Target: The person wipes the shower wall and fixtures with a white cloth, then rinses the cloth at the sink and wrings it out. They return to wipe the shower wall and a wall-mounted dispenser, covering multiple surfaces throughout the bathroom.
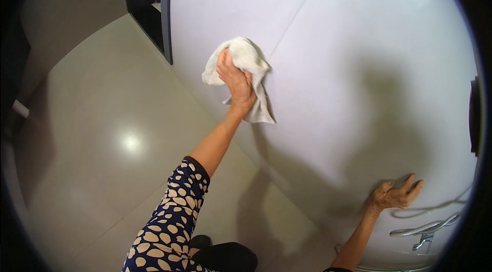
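Note:
My left hand presses a pale, crumpled cleaning cloth against the white wall, its fingers closed over the fabric. One corner of the cloth hangs down below the wrist. Lower and to the right, my right hand is raised at the wall with thumb and fingers apart, holding nothing. Whether its fingertips touch the wall, I cannot tell. Closest to that hand is a silvery shower hose running above a chrome tap.
A dark-framed doorway opens at the upper left. Glossy beige floor tiles meet the wall along a slanting line. My dark shoe stands at the bottom. Something dark is mounted at the far right.

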The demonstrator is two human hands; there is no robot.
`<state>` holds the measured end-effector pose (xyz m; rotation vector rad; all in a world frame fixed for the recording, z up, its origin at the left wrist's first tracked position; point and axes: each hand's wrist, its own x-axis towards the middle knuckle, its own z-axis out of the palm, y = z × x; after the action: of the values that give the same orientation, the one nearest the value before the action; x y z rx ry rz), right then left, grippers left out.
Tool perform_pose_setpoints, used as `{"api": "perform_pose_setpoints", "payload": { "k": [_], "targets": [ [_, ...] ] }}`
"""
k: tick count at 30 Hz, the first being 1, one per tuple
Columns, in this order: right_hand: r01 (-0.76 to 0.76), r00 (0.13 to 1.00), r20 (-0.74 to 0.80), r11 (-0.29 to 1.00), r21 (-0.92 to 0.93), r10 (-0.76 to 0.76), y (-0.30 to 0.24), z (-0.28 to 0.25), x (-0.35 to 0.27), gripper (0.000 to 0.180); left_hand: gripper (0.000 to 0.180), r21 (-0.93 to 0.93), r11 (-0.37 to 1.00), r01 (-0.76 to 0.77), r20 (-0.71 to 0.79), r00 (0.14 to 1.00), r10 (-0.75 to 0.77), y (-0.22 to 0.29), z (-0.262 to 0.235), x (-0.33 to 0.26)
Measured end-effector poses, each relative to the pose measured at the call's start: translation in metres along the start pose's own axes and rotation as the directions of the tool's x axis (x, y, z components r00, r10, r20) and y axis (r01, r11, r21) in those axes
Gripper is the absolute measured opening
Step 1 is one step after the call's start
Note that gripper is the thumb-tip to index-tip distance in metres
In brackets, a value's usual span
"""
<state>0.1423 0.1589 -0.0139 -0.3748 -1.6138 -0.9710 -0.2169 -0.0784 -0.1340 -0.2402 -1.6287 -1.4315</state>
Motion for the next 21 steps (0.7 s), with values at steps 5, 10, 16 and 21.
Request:
{"api": "perform_pose_setpoints", "payload": {
  "k": [5,10,16,21],
  "targets": [
    [0.011,1.0,0.008,1.0,0.013,-0.011,0.003,0.0,-0.001,0.05,0.054,0.095,0.782,0.617,-0.047,0.787,-0.615,-0.024,-0.008,0.023],
    [-0.011,1.0,0.001,1.0,-0.017,0.011,-0.002,0.001,-0.001,0.049,0.053,0.134,0.586,0.799,0.017,0.59,-0.807,-0.003,-0.012,-0.009],
    [-0.005,1.0,-0.011,1.0,-0.001,0.005,-0.001,0.002,-0.002,0.05,0.064,-0.059,0.935,0.35,0.22,0.918,-0.33,0.079,-0.026,-0.095],
    [0.001,0.999,-0.041,1.0,0.012,-0.001,-0.001,0.002,-0.001,0.051,0.072,-0.168,0.985,0.032,0.301,0.953,0.02,0.084,-0.032,-0.063]
  ]
}}
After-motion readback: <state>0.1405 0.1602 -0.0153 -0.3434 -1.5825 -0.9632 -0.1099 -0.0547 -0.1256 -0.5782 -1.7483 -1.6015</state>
